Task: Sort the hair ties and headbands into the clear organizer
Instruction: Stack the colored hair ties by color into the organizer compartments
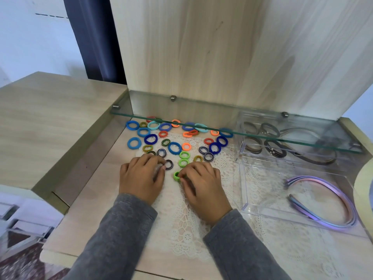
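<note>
A green hair tie (pixel 176 176) stood on edge on the lace doily (pixel 181 229), the right hand (pixel 203 190) with its grip pinched on it. The left hand (pixel 141 176) lay just beside it, fingers curled next to a dark striped tie (pixel 169 164); whether that grip held anything could not be told. Further back, loose coloured ties (pixel 174 148) were scattered over the counter (pixel 90 219), some under a glass shelf (pixel 125 112). To the right, the clear organizer (pixel 244 190) held purple headbands (pixel 346 200) in front and dark bands (pixel 274 150) behind.
</note>
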Demonstrator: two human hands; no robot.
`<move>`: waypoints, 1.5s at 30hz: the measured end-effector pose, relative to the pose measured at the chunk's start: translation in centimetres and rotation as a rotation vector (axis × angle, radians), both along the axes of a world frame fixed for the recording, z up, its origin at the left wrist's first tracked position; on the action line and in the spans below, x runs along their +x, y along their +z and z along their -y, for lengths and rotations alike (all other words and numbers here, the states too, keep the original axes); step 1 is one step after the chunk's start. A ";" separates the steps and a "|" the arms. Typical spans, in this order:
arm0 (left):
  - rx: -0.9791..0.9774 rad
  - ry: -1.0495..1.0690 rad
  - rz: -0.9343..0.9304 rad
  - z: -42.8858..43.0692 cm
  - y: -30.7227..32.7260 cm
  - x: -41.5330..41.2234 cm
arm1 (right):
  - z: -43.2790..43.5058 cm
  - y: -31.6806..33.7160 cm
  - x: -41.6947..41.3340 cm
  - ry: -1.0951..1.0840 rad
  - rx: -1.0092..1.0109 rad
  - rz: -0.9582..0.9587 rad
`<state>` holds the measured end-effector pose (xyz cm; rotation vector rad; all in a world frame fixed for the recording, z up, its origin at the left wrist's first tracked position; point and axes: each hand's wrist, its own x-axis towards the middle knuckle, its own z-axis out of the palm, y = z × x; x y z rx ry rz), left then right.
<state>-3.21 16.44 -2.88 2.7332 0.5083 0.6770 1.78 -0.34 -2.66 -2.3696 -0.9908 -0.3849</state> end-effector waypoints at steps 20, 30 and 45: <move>-0.024 -0.090 -0.013 0.0 0.1 -0.4 | 0.7 -0.5 2.4 -0.321 -0.005 -0.015; -0.061 -0.316 0.224 -0.4 -0.5 0.0 | 1.0 -0.7 2.2 -0.340 0.017 0.044; 0.144 -0.368 0.172 0.6 -0.1 -0.5 | 1.0 -0.7 2.0 -0.347 -0.015 0.053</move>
